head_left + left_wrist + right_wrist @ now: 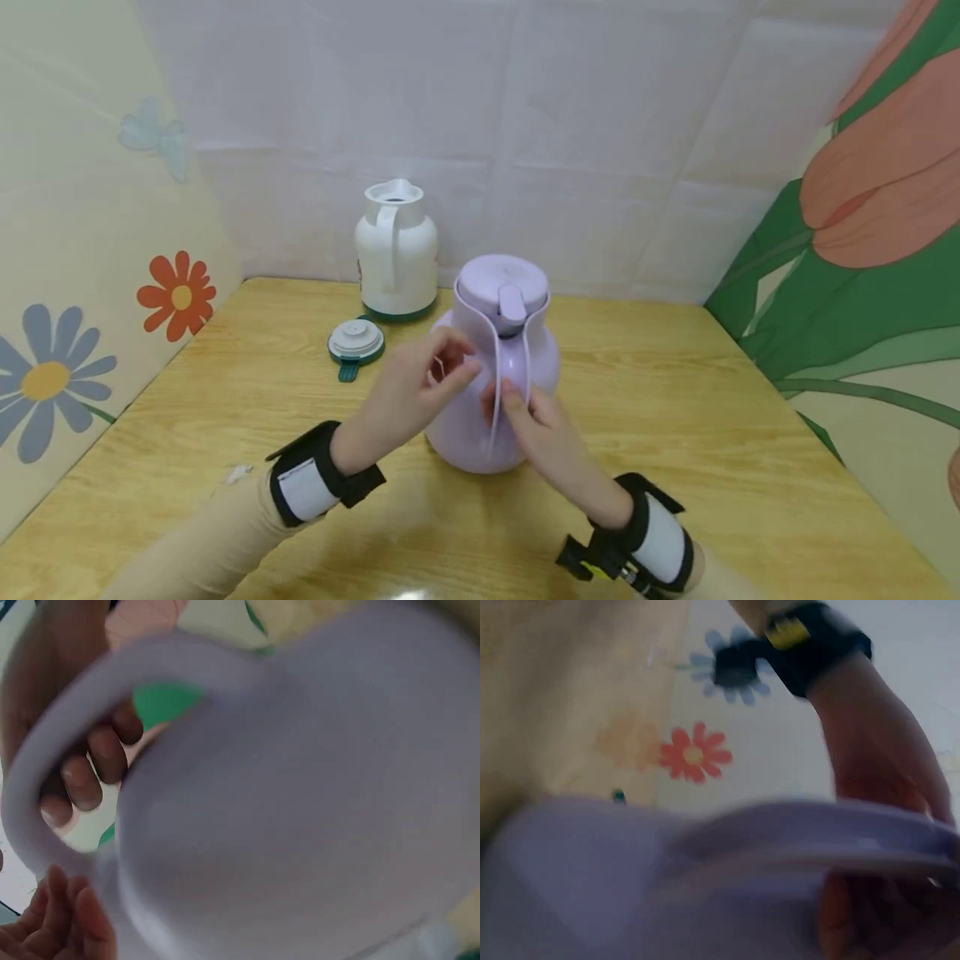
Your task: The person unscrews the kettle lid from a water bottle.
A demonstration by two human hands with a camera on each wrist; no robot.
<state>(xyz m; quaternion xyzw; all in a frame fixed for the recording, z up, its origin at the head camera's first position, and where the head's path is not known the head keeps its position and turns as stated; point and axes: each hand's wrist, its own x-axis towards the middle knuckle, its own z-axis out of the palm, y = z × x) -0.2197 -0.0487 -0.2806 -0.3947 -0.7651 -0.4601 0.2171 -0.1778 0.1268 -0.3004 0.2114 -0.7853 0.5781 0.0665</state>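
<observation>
A lilac thermos jug (543, 350) stands upright on the table, its lid (498, 279) on top and its handle turned to the front. My right hand (543, 421) grips the handle, thumb on the near side; in the left wrist view, fingers (107, 754) curl through the handle loop. My left hand (405, 387) hovers at the jug's left side, fingers loosely bent and holding nothing. The left wrist view has its fingertips near the handle's end; whether they touch it I cannot tell. The right wrist view is dark and blurred, with the lilac handle (795, 859) crossing it.
A white jug (397, 250) with a green base and an uncovered mouth stands behind, to the left. Its white and green lid (356, 340) appears to lie upside down in front of it. A white scrap (238, 473) is near the left forearm. Printed cloth walls enclose the wooden table (660, 375).
</observation>
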